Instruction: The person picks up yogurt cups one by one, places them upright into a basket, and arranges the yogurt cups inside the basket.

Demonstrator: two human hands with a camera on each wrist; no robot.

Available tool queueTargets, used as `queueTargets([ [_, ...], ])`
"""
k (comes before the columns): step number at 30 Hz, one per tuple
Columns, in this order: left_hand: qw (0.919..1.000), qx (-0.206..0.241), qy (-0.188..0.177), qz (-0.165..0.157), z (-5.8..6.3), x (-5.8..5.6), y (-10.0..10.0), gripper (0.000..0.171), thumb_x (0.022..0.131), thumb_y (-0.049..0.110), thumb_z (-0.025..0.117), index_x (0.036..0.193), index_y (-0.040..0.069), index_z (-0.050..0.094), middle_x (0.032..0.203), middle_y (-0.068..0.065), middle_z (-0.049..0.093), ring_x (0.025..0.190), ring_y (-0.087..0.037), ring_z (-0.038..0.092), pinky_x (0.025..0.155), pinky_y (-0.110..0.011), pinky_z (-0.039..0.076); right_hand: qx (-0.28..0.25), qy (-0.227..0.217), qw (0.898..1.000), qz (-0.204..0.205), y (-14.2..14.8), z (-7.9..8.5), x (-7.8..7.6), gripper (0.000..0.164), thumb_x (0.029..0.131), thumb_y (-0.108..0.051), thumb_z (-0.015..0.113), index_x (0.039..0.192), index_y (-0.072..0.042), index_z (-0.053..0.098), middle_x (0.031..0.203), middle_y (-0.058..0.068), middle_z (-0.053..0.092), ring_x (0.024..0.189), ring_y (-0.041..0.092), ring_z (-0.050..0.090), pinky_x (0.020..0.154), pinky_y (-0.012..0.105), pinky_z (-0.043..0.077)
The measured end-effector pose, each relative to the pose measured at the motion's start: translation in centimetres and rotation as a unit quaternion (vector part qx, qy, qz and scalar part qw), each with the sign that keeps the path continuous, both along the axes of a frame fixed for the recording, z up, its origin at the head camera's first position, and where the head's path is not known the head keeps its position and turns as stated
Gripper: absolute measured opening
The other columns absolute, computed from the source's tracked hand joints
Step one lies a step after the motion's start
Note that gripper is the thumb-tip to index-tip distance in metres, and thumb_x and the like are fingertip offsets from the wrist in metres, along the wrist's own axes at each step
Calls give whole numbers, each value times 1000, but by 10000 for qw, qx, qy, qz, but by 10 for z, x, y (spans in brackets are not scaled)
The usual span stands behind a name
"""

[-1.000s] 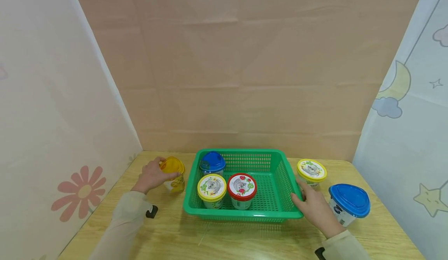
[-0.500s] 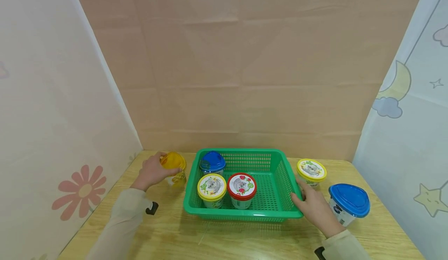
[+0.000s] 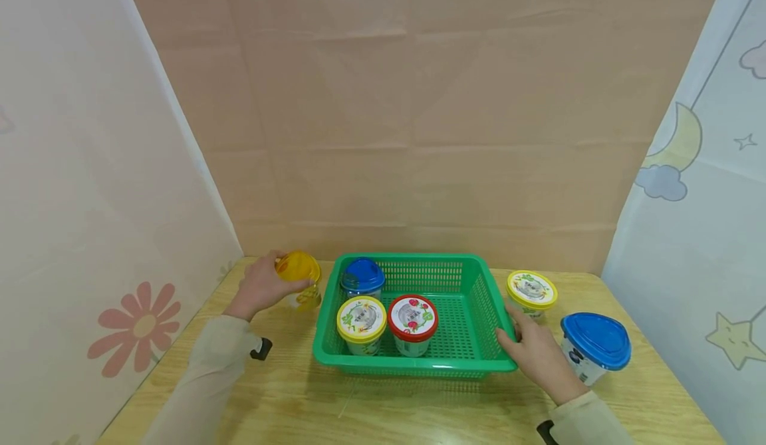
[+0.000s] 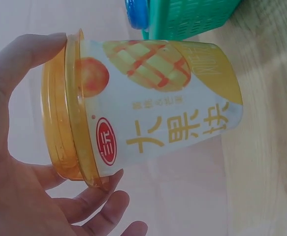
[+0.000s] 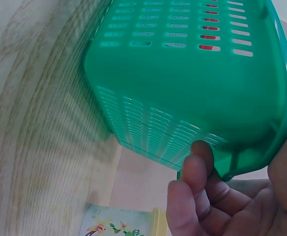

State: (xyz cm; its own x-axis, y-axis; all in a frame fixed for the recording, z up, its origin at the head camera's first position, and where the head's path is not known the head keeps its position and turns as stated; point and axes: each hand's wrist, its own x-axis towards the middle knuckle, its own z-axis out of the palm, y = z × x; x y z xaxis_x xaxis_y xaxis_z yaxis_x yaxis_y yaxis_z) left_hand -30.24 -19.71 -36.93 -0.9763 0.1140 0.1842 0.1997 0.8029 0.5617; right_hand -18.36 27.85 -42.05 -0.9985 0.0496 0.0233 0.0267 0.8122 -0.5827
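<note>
My left hand grips a white fruit cup with a see-through orange-yellow lid. Thumb and fingers hold it around the lid, left of the green plastic basket. In the left wrist view the cup's front shows fruit pictures and gold writing. My right hand holds the basket's right rim, thumb over the inside and fingers against the outer wall. Inside the basket are a blue-lidded tub, a yellow-lidded tub and a red-lidded tub, all upright in its left half.
Right of the basket, another yellow-lidded tub stands on the wooden table. Nearer the right edge is a larger blue-lidded tub. Brown paper backs the table, and patterned white sheets flank it.
My left hand has shifted the yellow-lidded cup slightly toward the back and to the right. My right hand and the basket have stayed in place.
</note>
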Motion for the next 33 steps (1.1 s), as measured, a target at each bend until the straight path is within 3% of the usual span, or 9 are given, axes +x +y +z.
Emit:
queueTargets([
  [17, 9999, 14, 110, -114, 16, 2, 9, 94, 80, 58, 75, 142, -5, 44, 131, -28, 56, 108, -40, 55, 85, -52, 50, 8, 57, 10000, 40, 0, 0, 0, 69, 100, -29, 58, 152, 6, 31, 87, 8, 69, 68, 13, 62, 57, 31, 49],
  [33, 9997, -14, 216, -58, 32, 2, 19, 94, 79, 58, 77, 144, 0, 43, 133, -27, 53, 112, -41, 50, 86, -53, 48, -45, 49, 10000, 29, 2, -2, -1, 70, 99, -28, 59, 153, 6, 30, 92, 12, 71, 70, 13, 63, 57, 32, 50],
])
